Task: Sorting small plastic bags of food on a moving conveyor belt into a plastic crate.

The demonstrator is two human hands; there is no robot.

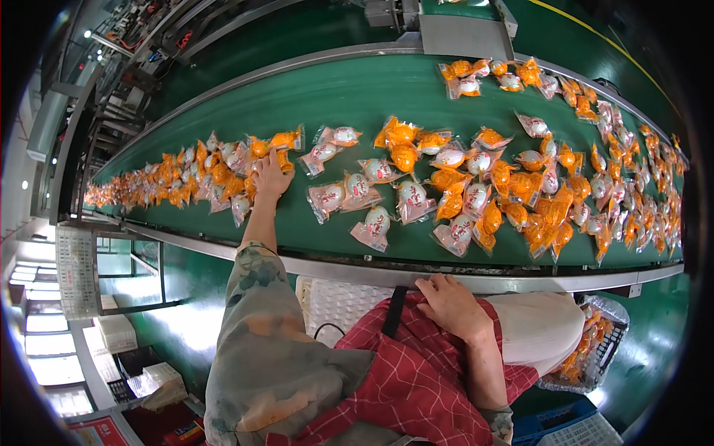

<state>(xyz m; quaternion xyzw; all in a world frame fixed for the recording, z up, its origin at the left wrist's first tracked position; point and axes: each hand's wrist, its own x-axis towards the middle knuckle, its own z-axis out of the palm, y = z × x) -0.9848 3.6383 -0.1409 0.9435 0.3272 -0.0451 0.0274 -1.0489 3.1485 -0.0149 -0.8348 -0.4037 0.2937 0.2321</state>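
My left hand (pixel 272 175) reaches over the green conveyor belt (pixel 346 92) and touches the right end of a dense heap of wrapped eggs. An orange packet (pixel 286 139) lies just beyond its fingertips; whether the fingers grip anything is hidden. Clear-and-pink packets with white eggs and red print, such as one white egg packet (pixel 377 223), lie mixed with orange ones to the right. My right hand (pixel 457 309) rests on the red checked apron (pixel 424 384) in my lap, its fingertips by the metal rail (pixel 491 282) of the belt. It holds nothing.
Loose packets (pixel 535 184) spread along the belt's right side. Beyond the far rail stands a metal chute (pixel 467 36). A lined black crate (pixel 611 340) of packets is at my lower right, near a blue crate (pixel 549 421). White crates (pixel 117 333) are stacked at left.
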